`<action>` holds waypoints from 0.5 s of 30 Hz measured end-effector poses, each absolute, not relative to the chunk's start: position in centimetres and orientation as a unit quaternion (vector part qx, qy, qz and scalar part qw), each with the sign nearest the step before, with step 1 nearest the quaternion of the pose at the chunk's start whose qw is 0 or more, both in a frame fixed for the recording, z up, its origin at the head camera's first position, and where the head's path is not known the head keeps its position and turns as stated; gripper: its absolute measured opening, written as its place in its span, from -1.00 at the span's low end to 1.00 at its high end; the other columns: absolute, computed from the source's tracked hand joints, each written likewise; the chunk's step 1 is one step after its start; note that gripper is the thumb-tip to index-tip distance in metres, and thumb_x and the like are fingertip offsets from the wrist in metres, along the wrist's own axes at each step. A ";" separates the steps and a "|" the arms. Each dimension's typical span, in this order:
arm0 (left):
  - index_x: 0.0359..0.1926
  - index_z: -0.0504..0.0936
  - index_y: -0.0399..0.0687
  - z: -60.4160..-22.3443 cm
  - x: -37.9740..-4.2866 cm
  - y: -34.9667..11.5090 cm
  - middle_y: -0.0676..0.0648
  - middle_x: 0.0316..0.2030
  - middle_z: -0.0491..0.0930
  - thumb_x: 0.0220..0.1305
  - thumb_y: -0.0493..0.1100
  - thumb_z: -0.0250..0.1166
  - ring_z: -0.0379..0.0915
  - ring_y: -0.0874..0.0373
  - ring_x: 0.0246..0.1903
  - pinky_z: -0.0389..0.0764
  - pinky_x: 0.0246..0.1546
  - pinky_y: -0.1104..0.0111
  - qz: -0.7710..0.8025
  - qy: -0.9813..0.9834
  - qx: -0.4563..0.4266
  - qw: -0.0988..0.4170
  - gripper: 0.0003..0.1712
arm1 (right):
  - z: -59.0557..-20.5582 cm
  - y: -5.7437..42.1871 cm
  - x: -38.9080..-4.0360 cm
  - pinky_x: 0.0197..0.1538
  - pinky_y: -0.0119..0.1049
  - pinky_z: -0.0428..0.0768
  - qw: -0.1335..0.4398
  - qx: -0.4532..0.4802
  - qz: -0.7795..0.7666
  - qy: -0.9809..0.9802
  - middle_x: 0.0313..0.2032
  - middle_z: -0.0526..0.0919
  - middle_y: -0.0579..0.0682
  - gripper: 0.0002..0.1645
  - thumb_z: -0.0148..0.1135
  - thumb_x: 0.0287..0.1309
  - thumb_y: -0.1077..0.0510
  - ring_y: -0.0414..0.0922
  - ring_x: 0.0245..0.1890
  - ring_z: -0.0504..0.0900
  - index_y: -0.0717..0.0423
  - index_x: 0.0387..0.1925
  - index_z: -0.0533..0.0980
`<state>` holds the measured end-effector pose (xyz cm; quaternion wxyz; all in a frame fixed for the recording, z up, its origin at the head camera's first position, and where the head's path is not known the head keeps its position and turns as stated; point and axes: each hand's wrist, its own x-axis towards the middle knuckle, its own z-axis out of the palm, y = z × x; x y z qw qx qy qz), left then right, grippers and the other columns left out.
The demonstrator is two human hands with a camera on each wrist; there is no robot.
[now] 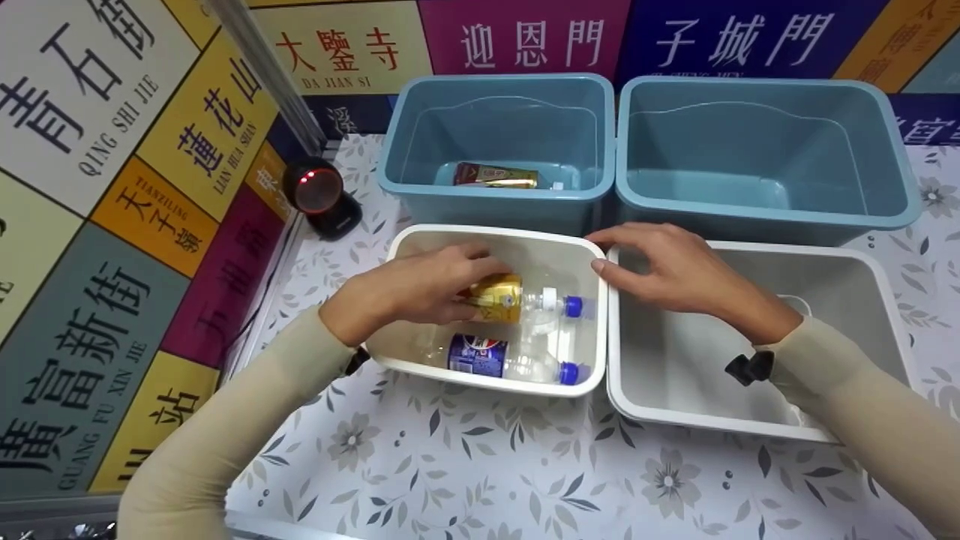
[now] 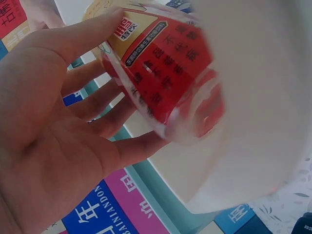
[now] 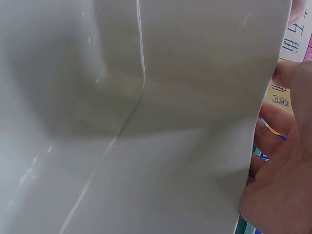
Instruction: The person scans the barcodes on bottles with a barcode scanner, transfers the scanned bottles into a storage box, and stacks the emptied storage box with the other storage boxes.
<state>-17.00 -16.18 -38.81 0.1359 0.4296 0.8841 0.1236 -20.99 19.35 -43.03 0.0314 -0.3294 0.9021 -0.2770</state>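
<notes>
On the flowered table (image 1: 525, 457), the left hand (image 1: 424, 283) grips a gold bottle (image 1: 501, 298) in the white tub (image 1: 480, 381), the right hand (image 1: 671, 270) rests spread at its two-o'clock rim, a blue-labelled bottle (image 1: 478, 355) remains toward six, and the twelve-o'clock blue tub (image 1: 495, 193) already holds a pack (image 1: 478, 175).

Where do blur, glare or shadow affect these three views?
Head: mostly crisp, with red lights glowing on the black device. Left wrist: the red-labelled bottle's base looks smeared, and the left white bin's wall is soft and featureless. Right wrist: shadow dims the right white bin's inside, with thin bright glints.
</notes>
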 end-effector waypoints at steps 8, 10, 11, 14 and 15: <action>0.53 0.43 -0.15 -38.8 -17.3 -16.1 -0.29 0.26 0.51 0.42 -0.11 0.47 0.52 -0.12 0.14 0.66 0.21 0.03 0.129 0.885 0.423 0.143 -0.25 | -43.0 19.4 -21.0 0.29 0.22 0.62 0.040 -0.328 -0.277 0.902 0.21 0.78 -0.07 -0.48 0.24 0.53 -0.23 0.04 0.30 0.70 -0.18 0.36 0.64; 0.54 0.42 -0.16 -38.8 -17.4 -16.0 -0.30 0.29 0.50 0.43 -0.11 0.46 0.53 -0.13 0.17 0.65 0.24 0.02 0.132 0.886 0.421 0.144 -0.24 | -43.0 19.4 -21.0 0.29 0.22 0.61 0.042 -0.327 -0.278 0.902 0.22 0.77 -0.07 -0.48 0.24 0.53 -0.23 0.05 0.30 0.70 -0.17 0.36 0.64; 0.55 0.42 -0.16 -38.8 -17.4 -16.0 -0.30 0.30 0.50 0.43 -0.11 0.46 0.53 -0.13 0.18 0.64 0.25 0.02 0.133 0.886 0.420 0.145 -0.24 | -43.0 19.4 -21.0 0.29 0.22 0.61 0.042 -0.327 -0.278 0.902 0.23 0.77 -0.06 -0.47 0.24 0.53 -0.23 0.05 0.30 0.70 -0.17 0.36 0.64; 0.57 0.40 -0.16 -38.9 -17.4 -16.0 -0.30 0.34 0.48 0.45 -0.10 0.45 0.52 -0.12 0.21 0.63 0.28 0.03 0.138 0.887 0.416 0.147 -0.22 | -43.0 19.4 -21.0 0.29 0.22 0.61 0.041 -0.327 -0.277 0.903 0.23 0.77 -0.07 -0.48 0.25 0.52 -0.23 0.05 0.30 0.70 -0.17 0.36 0.64; 0.58 0.39 -0.15 -38.8 -17.4 -16.1 -0.29 0.35 0.48 0.45 -0.09 0.45 0.52 -0.11 0.21 0.63 0.28 0.03 0.140 0.887 0.416 0.147 -0.22 | -43.0 19.4 -21.0 0.29 0.22 0.61 0.041 -0.327 -0.277 0.903 0.23 0.77 -0.07 -0.48 0.24 0.53 -0.23 0.05 0.30 0.70 -0.17 0.36 0.64</action>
